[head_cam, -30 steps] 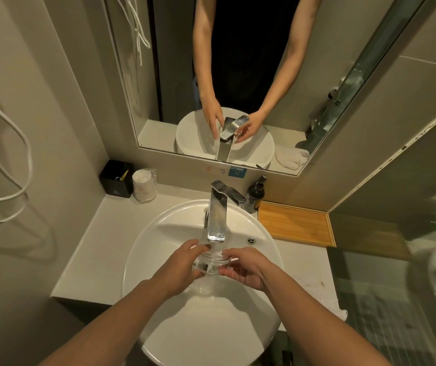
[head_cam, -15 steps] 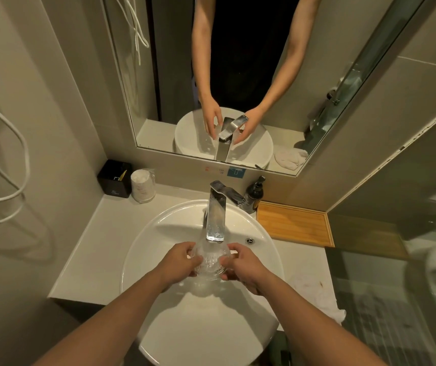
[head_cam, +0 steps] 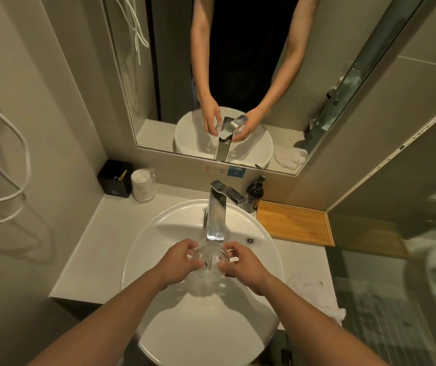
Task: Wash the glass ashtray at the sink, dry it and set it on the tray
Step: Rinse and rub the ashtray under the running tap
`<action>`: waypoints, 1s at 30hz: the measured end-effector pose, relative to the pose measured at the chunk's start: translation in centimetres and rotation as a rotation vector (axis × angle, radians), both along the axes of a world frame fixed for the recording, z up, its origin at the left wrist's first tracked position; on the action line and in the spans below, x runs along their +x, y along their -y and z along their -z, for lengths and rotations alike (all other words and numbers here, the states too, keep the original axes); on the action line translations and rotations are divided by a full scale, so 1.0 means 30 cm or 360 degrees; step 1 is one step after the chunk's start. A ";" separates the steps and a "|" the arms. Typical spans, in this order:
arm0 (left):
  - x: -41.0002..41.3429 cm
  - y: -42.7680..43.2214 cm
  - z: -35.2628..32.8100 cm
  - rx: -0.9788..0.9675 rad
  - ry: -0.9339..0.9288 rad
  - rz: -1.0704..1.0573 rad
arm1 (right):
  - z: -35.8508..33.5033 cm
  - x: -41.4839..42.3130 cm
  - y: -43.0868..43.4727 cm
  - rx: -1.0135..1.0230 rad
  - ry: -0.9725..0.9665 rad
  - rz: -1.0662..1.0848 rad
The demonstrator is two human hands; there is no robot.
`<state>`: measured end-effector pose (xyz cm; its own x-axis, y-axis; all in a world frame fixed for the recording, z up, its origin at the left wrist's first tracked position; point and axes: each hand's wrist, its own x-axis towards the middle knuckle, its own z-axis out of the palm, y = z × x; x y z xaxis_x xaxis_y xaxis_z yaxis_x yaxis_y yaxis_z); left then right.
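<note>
Ashtray [head_cam: 209, 261] is wet glass, so I think it is slippery and could break. The sides look best to hold; the left hand [head_cam: 178, 262] and right hand [head_cam: 243, 264] grip it there.

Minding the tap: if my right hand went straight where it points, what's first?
The glass ashtray the right hand grips, then probably the left hand; the tap seems higher, depth unclear.

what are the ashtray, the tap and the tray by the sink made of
The ashtray looks like clear glass: see-through, with bright glints. The tap: polished metal, probably chromed, mirror-bright. The tray: pale wood, maybe bamboo, matte honey-brown.
</note>
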<state>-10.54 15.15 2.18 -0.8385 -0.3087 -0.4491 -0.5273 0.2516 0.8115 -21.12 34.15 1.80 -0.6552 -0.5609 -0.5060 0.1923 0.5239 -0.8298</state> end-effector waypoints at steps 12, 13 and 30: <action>0.056 -0.021 -0.003 -0.0413 -0.0206 0.0225 | -0.063 0.024 -0.058 0.0259 -0.0832 -0.0297; 0.061 -0.020 -0.003 -0.0426 -0.0224 0.0204 | -0.080 0.020 -0.060 0.0290 -0.1052 -0.0256; 0.099 -0.018 -0.020 -0.0431 -0.0211 0.0145 | -0.190 -0.027 -0.055 0.0450 -0.1746 -0.0275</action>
<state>-7.57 15.69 2.78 -0.9140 -0.3228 -0.2458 -0.3866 0.5095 0.7687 -21.94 35.79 7.51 -0.7469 -0.6434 0.1681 -0.6548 0.6674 -0.3547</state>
